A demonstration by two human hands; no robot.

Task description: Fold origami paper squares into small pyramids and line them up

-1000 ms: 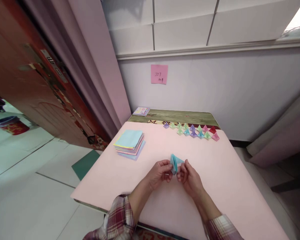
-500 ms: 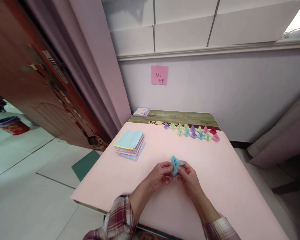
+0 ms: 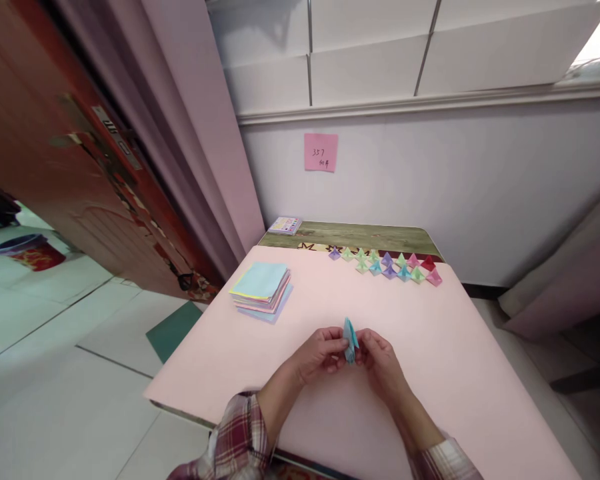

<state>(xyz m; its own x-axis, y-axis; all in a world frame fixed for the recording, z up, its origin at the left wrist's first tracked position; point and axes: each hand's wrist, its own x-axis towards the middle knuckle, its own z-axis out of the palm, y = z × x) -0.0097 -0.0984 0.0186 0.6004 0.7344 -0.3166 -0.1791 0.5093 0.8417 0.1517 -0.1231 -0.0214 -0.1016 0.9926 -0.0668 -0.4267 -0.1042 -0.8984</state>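
A small piece of folded blue origami paper [image 3: 350, 339] stands upright between my two hands above the pink tabletop. My left hand [image 3: 321, 352] pinches its left side between thumb and fingers. On the other side, the closed fingers of my right hand [image 3: 378, 355] are at the paper's right edge; their tips are partly hidden behind it. The paper looks narrow, with its layers pressed together and a point at the top. To the left lies a stack of coloured square paper [image 3: 261, 281], light blue on top.
Several small folded paper shapes [image 3: 389, 269] in green, purple, blue, pink and red stand in two rows at the table's far right. A packet [image 3: 285, 225] lies at the far left corner. A pink note [image 3: 321, 153] is stuck on the wall. The pink table covering [image 3: 455, 373] extends rightward.
The blue paper's flap that stuck out to the right now lies folded against the rest, so the piece looks narrower. Both hands stay at the paper; the view has shifted slightly.
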